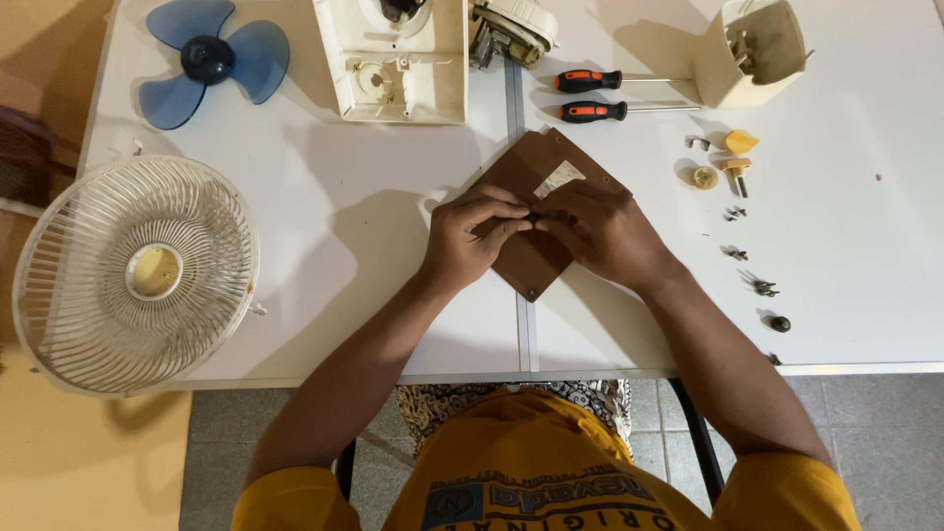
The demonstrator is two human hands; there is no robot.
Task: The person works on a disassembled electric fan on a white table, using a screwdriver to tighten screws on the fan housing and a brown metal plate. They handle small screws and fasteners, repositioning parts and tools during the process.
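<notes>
A brown square plate (532, 167) with a pale sticker lies cornerwise on the white table (344, 216). My left hand (470, 239) and my right hand (602, 231) both rest on it, fingertips meeting at its middle. Between the fingertips sits a small dark part (532, 217), pinched from both sides; what it is I cannot tell. The lower half of the plate is mostly hidden under my hands.
A white fan grille (133, 275) overhangs the left edge, with a blue fan blade (208, 61) behind it. A cream fan housing (398, 59), a motor (511, 34), two orange-handled screwdrivers (590, 95) and a cream cover (752, 54) lie at the back. Small screws and knobs (737, 211) are scattered right.
</notes>
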